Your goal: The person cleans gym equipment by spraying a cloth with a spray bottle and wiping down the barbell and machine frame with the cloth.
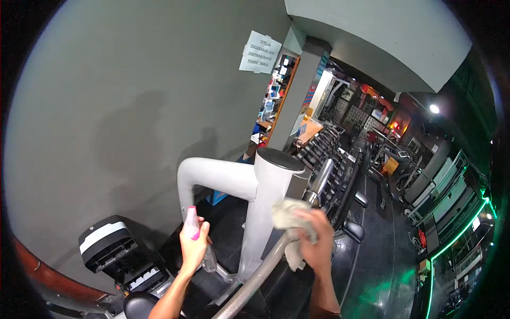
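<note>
My left hand (194,246) is wrapped round a spray bottle (192,219) with a pink and white head; its clear body shows below the fingers. In my right hand (317,239) is a pale cloth (289,213), pressed around a metal barbell (259,271) that slants up from the bottom of the view. The cloth hides part of the bar, and a shiny sleeve (322,178) shows beyond it. Just left of the bar stands a thick light-grey machine post (255,228) with a black round cap (280,159) and a bent side tube (212,173).
A grey wall (106,122) with a paper sign (260,52) rises at the left. Low at left is a black and white machine part (109,244). Dumbbells (324,149) line a rack ahead. A dark floor (372,266) and gym machines (393,154) extend to the right.
</note>
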Demonstrator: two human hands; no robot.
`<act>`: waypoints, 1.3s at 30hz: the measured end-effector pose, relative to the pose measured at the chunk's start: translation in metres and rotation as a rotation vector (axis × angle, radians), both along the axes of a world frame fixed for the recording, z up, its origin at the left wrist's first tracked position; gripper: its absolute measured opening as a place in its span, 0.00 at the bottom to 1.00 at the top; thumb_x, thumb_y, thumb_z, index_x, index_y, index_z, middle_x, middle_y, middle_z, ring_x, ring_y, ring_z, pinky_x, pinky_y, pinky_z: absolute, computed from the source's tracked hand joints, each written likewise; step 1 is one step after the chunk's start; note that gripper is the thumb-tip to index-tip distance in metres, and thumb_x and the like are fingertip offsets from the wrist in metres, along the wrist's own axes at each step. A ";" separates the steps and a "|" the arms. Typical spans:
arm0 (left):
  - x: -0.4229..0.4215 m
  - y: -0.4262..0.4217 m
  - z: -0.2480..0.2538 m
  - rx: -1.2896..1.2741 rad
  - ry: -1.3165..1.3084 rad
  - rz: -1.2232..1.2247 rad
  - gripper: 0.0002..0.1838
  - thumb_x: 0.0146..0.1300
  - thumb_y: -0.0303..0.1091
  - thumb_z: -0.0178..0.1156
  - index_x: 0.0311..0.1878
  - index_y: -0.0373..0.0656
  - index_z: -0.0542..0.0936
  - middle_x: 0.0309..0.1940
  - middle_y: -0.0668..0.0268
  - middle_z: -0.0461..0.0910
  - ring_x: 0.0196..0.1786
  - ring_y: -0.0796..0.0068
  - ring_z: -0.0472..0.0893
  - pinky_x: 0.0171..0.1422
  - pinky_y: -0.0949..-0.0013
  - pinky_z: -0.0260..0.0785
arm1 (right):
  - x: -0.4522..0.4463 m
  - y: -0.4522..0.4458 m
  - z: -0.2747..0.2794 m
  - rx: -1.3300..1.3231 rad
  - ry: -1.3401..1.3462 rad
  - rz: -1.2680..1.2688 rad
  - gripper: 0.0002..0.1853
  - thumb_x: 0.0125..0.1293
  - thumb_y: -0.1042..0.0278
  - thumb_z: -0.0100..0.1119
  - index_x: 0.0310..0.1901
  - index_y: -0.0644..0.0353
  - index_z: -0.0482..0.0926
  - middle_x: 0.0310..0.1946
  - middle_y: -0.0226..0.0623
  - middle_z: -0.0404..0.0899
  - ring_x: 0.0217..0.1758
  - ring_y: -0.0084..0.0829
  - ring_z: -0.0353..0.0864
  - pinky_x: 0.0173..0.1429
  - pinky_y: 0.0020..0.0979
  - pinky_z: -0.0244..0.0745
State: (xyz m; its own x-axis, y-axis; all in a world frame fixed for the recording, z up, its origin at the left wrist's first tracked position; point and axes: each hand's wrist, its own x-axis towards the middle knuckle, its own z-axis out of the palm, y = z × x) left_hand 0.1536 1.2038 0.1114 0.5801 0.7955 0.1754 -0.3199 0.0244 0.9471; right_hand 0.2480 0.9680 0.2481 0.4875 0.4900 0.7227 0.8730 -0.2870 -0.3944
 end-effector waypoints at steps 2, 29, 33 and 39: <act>-0.001 -0.009 0.010 0.054 -0.032 -0.064 0.13 0.63 0.30 0.61 0.47 0.34 0.73 0.26 0.68 0.74 0.20 0.82 0.73 0.23 0.75 0.68 | 0.014 0.010 0.016 0.313 -0.326 -0.047 0.25 0.47 0.83 0.60 0.50 0.55 0.78 0.43 0.43 0.77 0.48 0.42 0.76 0.53 0.35 0.72; -0.007 -0.014 0.013 0.040 -0.124 -0.227 0.18 0.64 0.27 0.58 0.57 0.37 0.69 0.36 0.66 0.72 0.25 0.81 0.74 0.27 0.74 0.70 | 0.020 0.014 0.040 -0.739 -0.716 -0.297 0.15 0.60 0.62 0.51 0.48 0.52 0.77 0.64 0.42 0.66 0.70 0.38 0.62 0.72 0.39 0.55; -0.008 -0.018 0.023 0.027 -0.185 -0.187 0.15 0.63 0.27 0.60 0.51 0.35 0.72 0.32 0.67 0.74 0.22 0.82 0.75 0.25 0.76 0.70 | 0.023 -0.008 -0.011 -0.861 -0.887 -0.174 0.15 0.59 0.64 0.52 0.48 0.52 0.75 0.62 0.36 0.68 0.69 0.35 0.61 0.74 0.38 0.50; -0.009 -0.017 0.026 0.039 -0.202 -0.195 0.18 0.64 0.27 0.58 0.56 0.36 0.69 0.34 0.66 0.73 0.23 0.81 0.74 0.26 0.75 0.71 | 0.017 -0.018 0.031 -0.918 -0.741 0.009 0.13 0.54 0.66 0.55 0.44 0.48 0.75 0.50 0.28 0.72 0.63 0.28 0.66 0.70 0.36 0.56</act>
State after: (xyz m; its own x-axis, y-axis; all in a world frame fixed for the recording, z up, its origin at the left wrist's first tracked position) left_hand 0.1443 1.1867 0.1373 0.6718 0.6624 0.3316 -0.4953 0.0688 0.8660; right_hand 0.2655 0.9501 0.2787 0.0905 0.9750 0.2030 0.8057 -0.1915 0.5605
